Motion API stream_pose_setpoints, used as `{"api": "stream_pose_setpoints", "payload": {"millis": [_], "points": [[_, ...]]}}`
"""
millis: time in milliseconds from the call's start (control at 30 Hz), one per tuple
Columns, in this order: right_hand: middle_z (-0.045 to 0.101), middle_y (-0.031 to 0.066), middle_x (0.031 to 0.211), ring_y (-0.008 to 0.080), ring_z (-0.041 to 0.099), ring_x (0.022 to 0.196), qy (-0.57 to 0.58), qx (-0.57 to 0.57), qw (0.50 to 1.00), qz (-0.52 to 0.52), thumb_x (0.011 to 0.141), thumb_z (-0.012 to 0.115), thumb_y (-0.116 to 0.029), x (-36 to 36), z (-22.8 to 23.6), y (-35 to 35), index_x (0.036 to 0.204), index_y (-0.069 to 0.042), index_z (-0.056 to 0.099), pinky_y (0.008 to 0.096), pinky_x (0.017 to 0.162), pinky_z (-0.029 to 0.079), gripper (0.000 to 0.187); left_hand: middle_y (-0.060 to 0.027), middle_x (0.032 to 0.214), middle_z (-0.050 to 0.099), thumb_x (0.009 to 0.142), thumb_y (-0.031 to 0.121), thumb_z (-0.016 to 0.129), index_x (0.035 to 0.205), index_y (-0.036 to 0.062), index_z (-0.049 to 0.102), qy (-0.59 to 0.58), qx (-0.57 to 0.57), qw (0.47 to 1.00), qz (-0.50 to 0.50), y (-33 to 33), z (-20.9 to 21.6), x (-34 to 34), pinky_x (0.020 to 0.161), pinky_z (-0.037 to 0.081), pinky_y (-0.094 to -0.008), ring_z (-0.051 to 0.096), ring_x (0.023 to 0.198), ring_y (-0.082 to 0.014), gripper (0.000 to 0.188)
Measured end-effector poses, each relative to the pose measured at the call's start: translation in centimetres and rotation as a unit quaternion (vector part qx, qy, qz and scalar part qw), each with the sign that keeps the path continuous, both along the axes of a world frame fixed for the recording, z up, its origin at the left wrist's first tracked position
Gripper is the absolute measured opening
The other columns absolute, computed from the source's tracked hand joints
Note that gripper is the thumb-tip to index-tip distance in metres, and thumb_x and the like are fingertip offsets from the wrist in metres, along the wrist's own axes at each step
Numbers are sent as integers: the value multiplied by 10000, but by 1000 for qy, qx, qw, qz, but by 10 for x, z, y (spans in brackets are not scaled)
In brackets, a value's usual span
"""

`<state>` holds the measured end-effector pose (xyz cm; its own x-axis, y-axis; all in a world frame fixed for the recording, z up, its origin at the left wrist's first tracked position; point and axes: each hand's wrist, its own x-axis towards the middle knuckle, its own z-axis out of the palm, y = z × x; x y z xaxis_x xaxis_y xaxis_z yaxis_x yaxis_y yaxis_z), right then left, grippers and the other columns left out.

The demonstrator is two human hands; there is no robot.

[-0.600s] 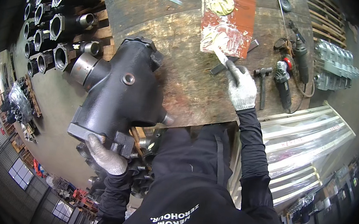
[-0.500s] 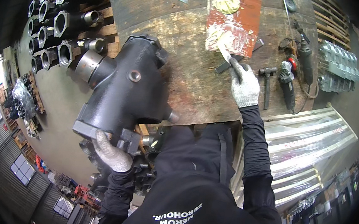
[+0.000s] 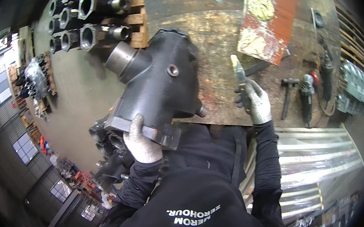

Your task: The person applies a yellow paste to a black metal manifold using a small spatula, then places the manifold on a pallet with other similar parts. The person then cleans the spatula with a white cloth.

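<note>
**Gloved hands on casting and putty knife**

At lower centre, the left hand [image 3: 142, 142] grips the flange of the black casting [image 3: 158, 84] lying on the counter [image 3: 218, 46] edge. Right of centre, the right hand [image 3: 255, 102] is closed around a putty knife [image 3: 238, 68], blade raised below the red board [image 3: 266, 27].

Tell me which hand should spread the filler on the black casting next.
Right, probably. The right hand holds the putty knife, its tip loaded with filler, beside the casting. The left hand is busy gripping the casting's flange.
</note>
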<state>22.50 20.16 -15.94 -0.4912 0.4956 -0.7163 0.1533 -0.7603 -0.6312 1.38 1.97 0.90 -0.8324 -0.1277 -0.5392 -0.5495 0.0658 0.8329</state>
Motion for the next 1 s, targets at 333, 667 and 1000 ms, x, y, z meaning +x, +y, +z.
{"api": "stream_pose_setpoints", "payload": {"millis": [333, 667, 1000], "points": [[698, 149, 990, 151, 660, 694, 42, -51, 998, 6, 1078, 511, -282, -32, 51, -13, 1363, 30, 503, 280, 618, 550, 423, -182, 1137, 637, 810, -4, 574, 1313, -52, 484, -153, 63, 985, -44, 1, 1, 13, 893, 588, -465, 680, 1004, -347, 513], [691, 96, 931, 149, 720, 743, -38, -16, 975, 220, 1058, 550, -204, -80, 106, -16, 1433, 49, 511, 280, 655, 590, 454, -134, 1297, 601, 773, -122, 660, 1380, 36, 491, -167, 124, 976, -69, -2, 4, 53, 1076, 473, -448, 601, 1197, -302, 650], [733, 147, 825, 145, 728, 693, -128, 48, 947, 289, 1022, 559, -211, -78, 102, -9, 1347, 57, 591, 306, 654, 564, 422, -90, 1266, 620, 809, -57, 736, 1344, 47, 550, -180, 107, 962, -176, -19, -22, 103, 1046, 471, -376, 602, 1160, -222, 576]]}}
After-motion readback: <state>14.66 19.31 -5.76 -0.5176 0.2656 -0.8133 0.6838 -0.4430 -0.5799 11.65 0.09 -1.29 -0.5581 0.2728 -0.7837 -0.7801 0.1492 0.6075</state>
